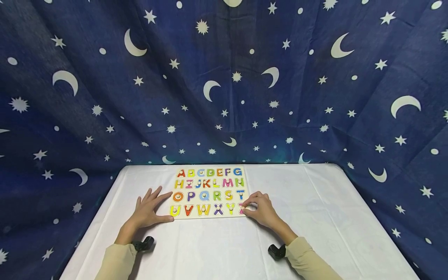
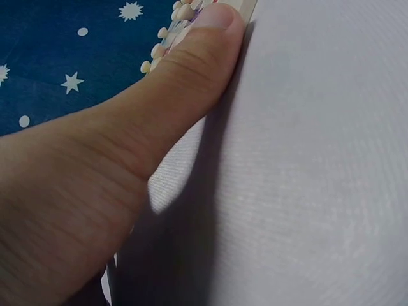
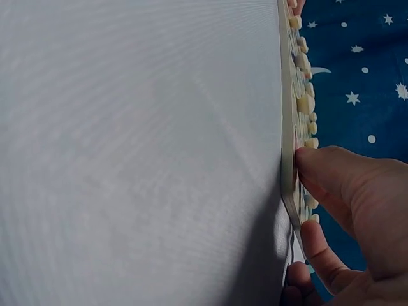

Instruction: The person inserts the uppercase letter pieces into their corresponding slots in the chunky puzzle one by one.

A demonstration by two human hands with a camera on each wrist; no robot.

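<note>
A wooden alphabet puzzle board [image 1: 210, 203] lies on the table with colourful knobbed letters in four rows, A to Z. My left hand [image 1: 146, 210] spreads its fingers at the board's left side, with index fingertip and thumb tip right at the edge. In the left wrist view the thumb [image 2: 191, 57] lies along the board's near edge. At the lower right corner my right hand [image 1: 261, 210] pinches the pink letter Z [image 1: 241, 210] between thumb and index finger, partly hiding it. The Z sits at its place in the bottom row. Several pale knobs [image 3: 306, 104] line the board in the right wrist view.
The table [image 1: 210, 252] is covered with a white cloth. Behind it hangs a dark blue curtain [image 1: 196, 101] with moons and stars. Black wrist cameras are strapped near the left sleeve [image 1: 117, 260] and the right sleeve [image 1: 309, 258].
</note>
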